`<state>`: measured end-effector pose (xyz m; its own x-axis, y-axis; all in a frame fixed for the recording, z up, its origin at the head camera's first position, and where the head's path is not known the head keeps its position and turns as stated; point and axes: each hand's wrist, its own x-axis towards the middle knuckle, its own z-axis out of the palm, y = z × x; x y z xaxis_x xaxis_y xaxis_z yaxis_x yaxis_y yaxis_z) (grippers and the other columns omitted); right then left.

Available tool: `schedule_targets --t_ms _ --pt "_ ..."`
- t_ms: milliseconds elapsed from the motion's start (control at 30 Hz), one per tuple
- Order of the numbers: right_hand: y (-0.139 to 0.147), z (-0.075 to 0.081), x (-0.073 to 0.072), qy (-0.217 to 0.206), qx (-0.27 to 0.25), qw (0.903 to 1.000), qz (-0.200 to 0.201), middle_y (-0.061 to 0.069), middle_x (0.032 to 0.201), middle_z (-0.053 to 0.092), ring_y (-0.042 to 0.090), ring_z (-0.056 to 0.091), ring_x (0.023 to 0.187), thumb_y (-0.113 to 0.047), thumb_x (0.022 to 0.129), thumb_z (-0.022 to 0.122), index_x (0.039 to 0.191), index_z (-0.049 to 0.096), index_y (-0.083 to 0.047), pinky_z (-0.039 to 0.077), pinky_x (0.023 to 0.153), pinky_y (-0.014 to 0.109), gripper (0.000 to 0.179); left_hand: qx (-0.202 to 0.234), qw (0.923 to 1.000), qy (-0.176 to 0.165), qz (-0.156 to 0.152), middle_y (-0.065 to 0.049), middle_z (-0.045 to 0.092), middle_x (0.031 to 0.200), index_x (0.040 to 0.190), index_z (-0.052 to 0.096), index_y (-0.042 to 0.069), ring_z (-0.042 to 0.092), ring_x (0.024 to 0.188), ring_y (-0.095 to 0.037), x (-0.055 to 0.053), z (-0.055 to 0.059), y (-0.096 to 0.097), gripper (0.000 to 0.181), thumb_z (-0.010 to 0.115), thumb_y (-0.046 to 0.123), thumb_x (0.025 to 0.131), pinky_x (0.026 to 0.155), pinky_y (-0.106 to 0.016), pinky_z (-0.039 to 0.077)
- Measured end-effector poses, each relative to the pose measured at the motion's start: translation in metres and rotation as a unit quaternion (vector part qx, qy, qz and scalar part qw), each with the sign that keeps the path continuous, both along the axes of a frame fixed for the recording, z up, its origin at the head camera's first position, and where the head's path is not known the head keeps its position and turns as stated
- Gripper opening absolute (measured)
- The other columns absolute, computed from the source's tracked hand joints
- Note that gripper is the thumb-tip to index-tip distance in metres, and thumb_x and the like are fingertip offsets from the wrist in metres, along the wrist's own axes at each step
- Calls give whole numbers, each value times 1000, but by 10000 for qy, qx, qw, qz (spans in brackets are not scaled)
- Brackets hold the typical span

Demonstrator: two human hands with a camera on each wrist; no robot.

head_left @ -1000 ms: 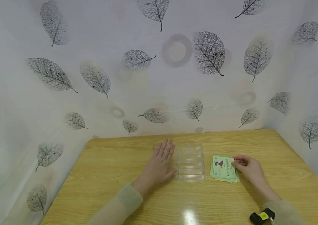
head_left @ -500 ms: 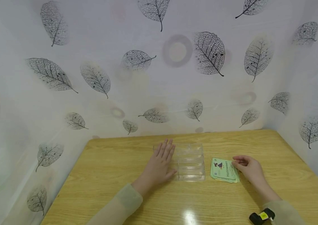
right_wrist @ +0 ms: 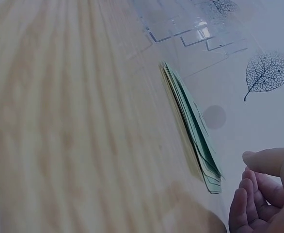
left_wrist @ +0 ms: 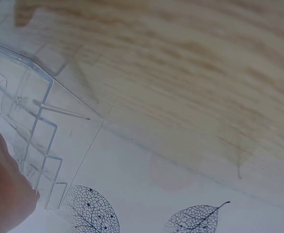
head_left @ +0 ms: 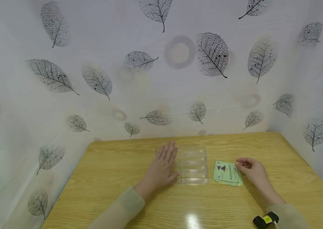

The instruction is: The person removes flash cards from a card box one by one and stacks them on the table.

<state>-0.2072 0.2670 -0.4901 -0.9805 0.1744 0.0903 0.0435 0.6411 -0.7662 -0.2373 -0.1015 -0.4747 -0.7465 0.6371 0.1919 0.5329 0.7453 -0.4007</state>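
Note:
My left hand (head_left: pixel 160 168) lies with straight fingers on the left part of a clear plastic stepped rack (head_left: pixel 194 170). In the left wrist view a piece of that hand (left_wrist: pixel 6 189) shows beside the rack's tiers (left_wrist: pixel 47 126). To the right of the rack lies a stack of pale green cards (head_left: pixel 225 173), the top one reading "Halloween" with a small figure. By the stack's right edge is my right hand (head_left: pixel 253 173), its fingers loosely bent. The right wrist view shows that hand (right_wrist: pixel 270 194) apart from the stack (right_wrist: pixel 193 136), holding nothing visible.
Everything rests on a wooden table (head_left: pixel 115 178). A pale leaf-patterned cloth (head_left: pixel 155 89) rises behind it and at both sides. A black device with a yellow label (head_left: pixel 265 220) sits by the right wrist.
One second ago the top card stood slightly farther back, touching my right fingers. It now lies nearer on the stack, free of them. My left hand has not moved.

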Motion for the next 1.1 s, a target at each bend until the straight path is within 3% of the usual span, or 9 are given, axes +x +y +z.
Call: schedule_targets --t_ms 333,800,1100 --pt "1 3 -1 88 19 10000 18 11 94 67 -5 51 70 -23 88 66 110 66 0 46 61 13 31 87 9999 -28 -60 -19 -6 157 150 0 1 -8 145 -34 -1 0 0 96 27 69 89 119 -45 6" --pt "2 17 -1 172 -233 9995 115 13 101 64 -8 50 75 -28 90 64 113 64 0 46 64 10 37 88 9997 82 -215 -20 1 158 150 0 0 2 145 -34 -3 3 -4 98 32 69 89 119 -46 5" --pt "2 26 2 116 -211 9993 280 7 103 61 -3 51 79 -45 90 59 118 61 -4 48 62 17 50 232 9995 17 -198 -19 -11 157 151 5 1 -3 145 -34 1 6 -15 95 34 68 89 119 -47 5"
